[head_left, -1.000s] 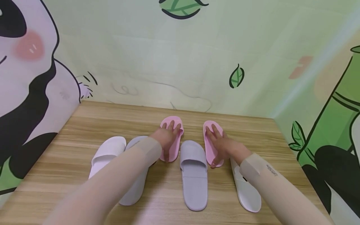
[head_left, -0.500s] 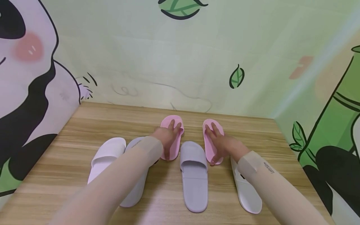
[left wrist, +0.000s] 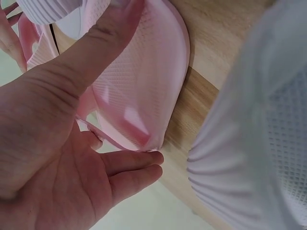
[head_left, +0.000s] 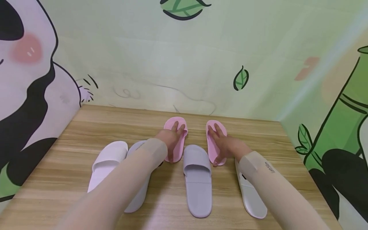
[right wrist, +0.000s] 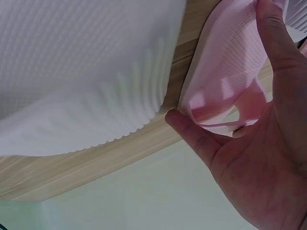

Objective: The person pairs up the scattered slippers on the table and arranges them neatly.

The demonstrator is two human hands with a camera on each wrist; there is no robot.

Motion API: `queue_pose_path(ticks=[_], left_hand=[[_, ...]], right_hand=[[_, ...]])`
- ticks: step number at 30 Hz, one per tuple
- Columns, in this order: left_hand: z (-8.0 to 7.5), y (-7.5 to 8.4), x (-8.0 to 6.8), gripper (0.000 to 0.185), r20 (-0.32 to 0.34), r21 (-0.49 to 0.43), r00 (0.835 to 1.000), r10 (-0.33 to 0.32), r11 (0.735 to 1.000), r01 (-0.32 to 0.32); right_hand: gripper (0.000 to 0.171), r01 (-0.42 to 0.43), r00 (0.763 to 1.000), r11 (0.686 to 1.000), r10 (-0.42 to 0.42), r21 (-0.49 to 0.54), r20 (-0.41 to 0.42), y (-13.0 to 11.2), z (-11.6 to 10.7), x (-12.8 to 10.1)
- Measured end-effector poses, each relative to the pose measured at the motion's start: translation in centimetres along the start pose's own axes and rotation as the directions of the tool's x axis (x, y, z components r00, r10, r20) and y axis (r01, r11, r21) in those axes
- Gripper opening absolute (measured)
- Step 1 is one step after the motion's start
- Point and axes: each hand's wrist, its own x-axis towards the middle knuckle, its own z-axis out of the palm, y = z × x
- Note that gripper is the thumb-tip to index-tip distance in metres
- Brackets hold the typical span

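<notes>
Two small pink slippers lie side by side at the back of the wooden surface. My left hand [head_left: 169, 139] holds the left pink slipper [head_left: 180, 148], fingers spread over its strap and toe, thumb towards its heel. In the left wrist view, the thumb presses on the insole of this pink slipper [left wrist: 160, 62]. My right hand [head_left: 225, 145] spans the right pink slipper [head_left: 212, 149] the same way, thumb by the heel and fingers on the strap. The right wrist view has that pink slipper [right wrist: 228, 62] under the thumb. Both straps are partly hidden by the hands.
A grey slipper [head_left: 198, 195] stands between and in front of the pink ones. Left of it are another grey slipper [head_left: 138, 201] and a white slipper [head_left: 110, 156], both partly behind my left arm. A white slipper [head_left: 253, 199] lies at right. A painted wall [head_left: 138, 73] bounds the back.
Both pink slippers have slid slightly towards the back wall under my hands, the right one more. The other slippers stay where they were.
</notes>
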Motion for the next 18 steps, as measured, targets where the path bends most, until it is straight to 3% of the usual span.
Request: queue_pose_path(ticks=[18], left_hand=[[-0.3, -0.3, 1.8, 0.139, -0.019, -0.012, 1.000, -0.013, 1.000, 0.012]], right_hand=[[0.147, -0.042, 0.999, 0.998, 0.043, 0.047, -0.023, 0.5, -0.6, 2.5]])
